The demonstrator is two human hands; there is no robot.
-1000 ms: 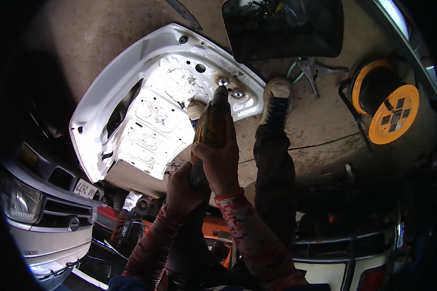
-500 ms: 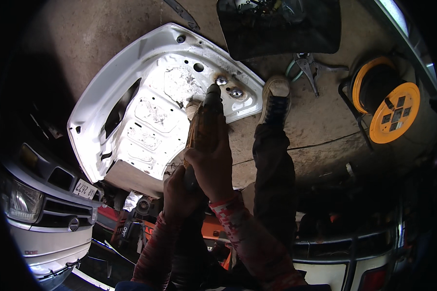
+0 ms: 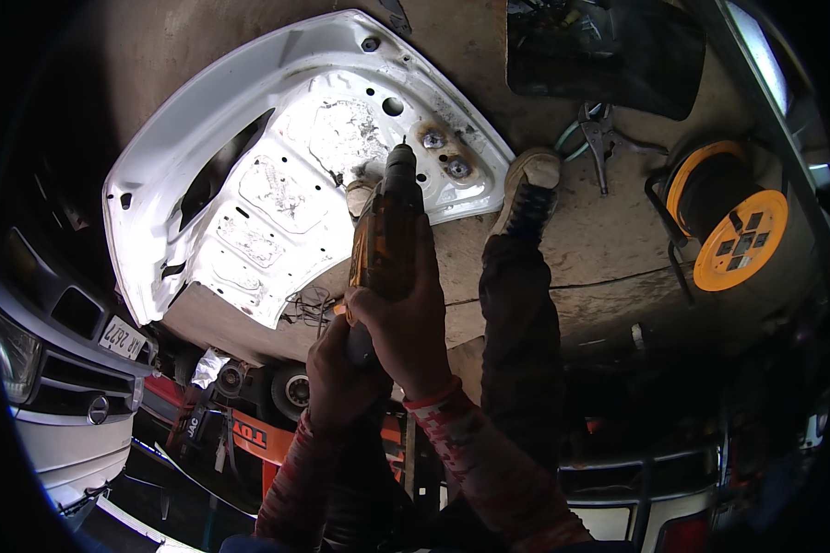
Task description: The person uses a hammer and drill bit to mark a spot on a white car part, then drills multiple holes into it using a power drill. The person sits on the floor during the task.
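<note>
Grasping with right hand (image 3: 397,327) and left hand (image 3: 334,369) the rear of a dark-yellow drill (image 3: 387,240); holding its body ahead of both hands, aiming bit (image 3: 404,140) over white panel (image 3: 290,157). Standing with right shoe (image 3: 535,173) just beside panel, near locking pliers (image 3: 601,147), with yellow cable reel (image 3: 742,244) farther right.

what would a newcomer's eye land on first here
The bright white panel on the floor, left of centre, draws the eye first. Next is the power drill gripped in both hands at the centre. An orange-yellow reel at right stands out too.
</note>
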